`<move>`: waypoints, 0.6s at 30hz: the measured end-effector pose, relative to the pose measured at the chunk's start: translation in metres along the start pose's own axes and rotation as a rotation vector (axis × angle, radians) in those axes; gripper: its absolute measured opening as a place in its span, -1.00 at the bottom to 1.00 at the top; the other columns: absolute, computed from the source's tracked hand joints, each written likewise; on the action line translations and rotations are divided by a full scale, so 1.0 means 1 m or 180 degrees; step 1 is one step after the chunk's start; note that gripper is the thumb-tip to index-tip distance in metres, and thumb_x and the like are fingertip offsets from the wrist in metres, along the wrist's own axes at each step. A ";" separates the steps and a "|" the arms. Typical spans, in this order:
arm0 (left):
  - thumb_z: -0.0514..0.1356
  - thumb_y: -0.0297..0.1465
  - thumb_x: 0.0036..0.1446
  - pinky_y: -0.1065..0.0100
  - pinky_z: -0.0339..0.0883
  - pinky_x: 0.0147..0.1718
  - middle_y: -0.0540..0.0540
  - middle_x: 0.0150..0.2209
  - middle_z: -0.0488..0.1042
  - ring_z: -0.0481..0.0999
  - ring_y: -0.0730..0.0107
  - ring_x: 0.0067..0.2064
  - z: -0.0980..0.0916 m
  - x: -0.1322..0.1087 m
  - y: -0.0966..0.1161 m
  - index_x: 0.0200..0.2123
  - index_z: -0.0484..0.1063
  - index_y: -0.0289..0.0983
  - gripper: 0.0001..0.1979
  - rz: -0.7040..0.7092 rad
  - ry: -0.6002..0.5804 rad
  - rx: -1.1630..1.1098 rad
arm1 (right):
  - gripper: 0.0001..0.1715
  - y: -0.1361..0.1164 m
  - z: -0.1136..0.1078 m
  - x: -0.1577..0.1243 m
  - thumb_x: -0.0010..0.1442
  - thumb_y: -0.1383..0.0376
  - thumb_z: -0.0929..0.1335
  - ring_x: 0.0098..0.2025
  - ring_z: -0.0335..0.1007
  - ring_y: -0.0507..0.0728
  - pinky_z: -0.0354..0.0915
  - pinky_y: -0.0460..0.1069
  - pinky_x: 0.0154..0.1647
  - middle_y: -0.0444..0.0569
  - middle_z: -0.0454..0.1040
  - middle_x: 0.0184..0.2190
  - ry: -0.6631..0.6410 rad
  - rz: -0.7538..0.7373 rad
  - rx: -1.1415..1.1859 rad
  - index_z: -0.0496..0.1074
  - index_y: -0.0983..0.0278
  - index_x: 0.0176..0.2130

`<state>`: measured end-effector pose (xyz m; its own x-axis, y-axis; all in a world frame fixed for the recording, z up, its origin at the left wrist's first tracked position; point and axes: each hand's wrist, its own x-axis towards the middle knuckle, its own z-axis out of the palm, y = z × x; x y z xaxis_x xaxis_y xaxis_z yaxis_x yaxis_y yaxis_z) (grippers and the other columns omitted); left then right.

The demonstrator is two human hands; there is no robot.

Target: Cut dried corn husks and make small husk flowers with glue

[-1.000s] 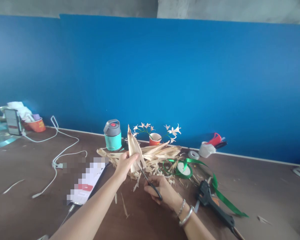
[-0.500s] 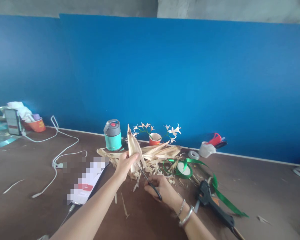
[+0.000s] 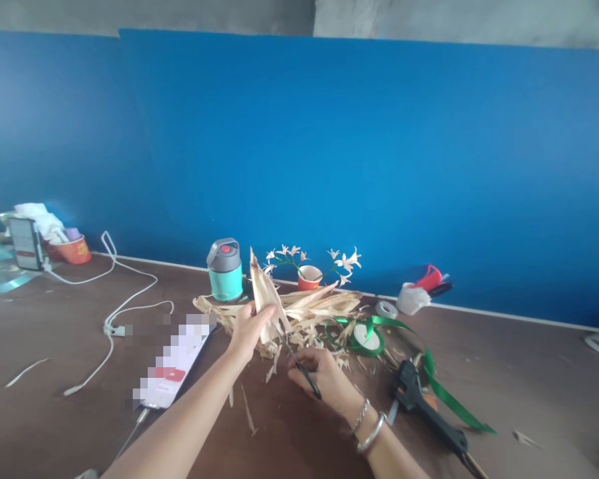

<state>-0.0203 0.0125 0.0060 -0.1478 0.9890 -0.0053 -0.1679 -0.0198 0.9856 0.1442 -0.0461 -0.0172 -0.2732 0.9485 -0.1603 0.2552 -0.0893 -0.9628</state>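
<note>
Over table (image 3: 289,442), forearms (image 3: 199,402) converging, right fingers (image 3: 298,378) curled

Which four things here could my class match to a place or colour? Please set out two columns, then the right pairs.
Things:
1. Scissors
2. Upright husk piece
3. Ribbon
4. Flask

Places or colours:
A. Green
B. In the right hand
C. Turquoise with a grey top
D. In the left hand

Pairs: 1-B, 2-D, 3-A, 4-C

No legible txt/nos., nearer phone scrn (image 3: 174,362) pixelated
</note>
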 end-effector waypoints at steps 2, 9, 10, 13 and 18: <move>0.30 -0.30 -0.20 0.43 0.23 -0.56 -0.01 -0.59 0.47 0.43 0.34 -0.53 0.000 0.000 0.000 -0.42 0.49 -0.36 -0.74 -0.0004 0.0008 -0.0012 | -0.74 0.001 0.001 0.001 -0.13 0.20 0.44 -0.75 0.02 -0.10 -0.07 -0.18 -0.77 -0.25 0.23 -0.76 -0.0008 0.0064 0.0079 0.40 0.33 -0.46; 0.31 -0.31 -0.24 0.44 0.22 -0.57 0.00 -0.62 0.45 0.41 0.36 -0.55 0.003 -0.003 0.003 -0.45 0.49 -0.38 -0.73 -0.0032 0.0082 -0.0124 | -0.76 0.002 0.001 0.001 -0.14 0.25 0.46 -0.72 0.00 -0.12 -0.06 -0.19 -0.74 -0.24 0.23 -0.73 0.0005 -0.0040 0.0078 0.40 0.35 -0.47; 0.31 -0.31 -0.25 0.44 0.22 -0.57 0.00 -0.61 0.45 0.42 0.35 -0.55 0.003 -0.004 0.003 -0.44 0.49 -0.38 -0.73 -0.0034 0.0096 -0.0158 | -0.77 0.002 0.001 0.001 -0.14 0.26 0.46 -0.72 0.00 -0.12 -0.06 -0.19 -0.74 -0.24 0.23 -0.73 0.0019 -0.0065 0.0068 0.41 0.35 -0.47; 0.32 -0.31 -0.26 0.43 0.23 -0.56 -0.01 -0.61 0.46 0.42 0.36 -0.55 0.004 -0.005 0.003 -0.42 0.49 -0.38 -0.71 -0.0054 0.0158 -0.0263 | -0.78 0.002 0.001 0.000 -0.14 0.27 0.45 -0.72 0.01 -0.11 -0.06 -0.19 -0.74 -0.24 0.23 -0.74 0.0056 -0.0060 0.0055 0.41 0.35 -0.46; 0.33 -0.30 -0.27 0.45 0.22 -0.59 0.00 -0.62 0.47 0.42 0.38 -0.57 0.008 -0.008 0.003 -0.46 0.49 -0.36 -0.72 -0.0098 0.0261 -0.0417 | -0.80 0.002 0.002 0.001 -0.12 0.27 0.44 -0.75 0.03 -0.11 -0.06 -0.19 -0.77 -0.25 0.24 -0.75 0.0060 0.0044 0.0130 0.41 0.33 -0.46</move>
<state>-0.0122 0.0057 0.0106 -0.2189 0.9742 -0.0542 -0.2984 -0.0139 0.9544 0.1431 -0.0463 -0.0195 -0.2524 0.9526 -0.1700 0.2206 -0.1144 -0.9686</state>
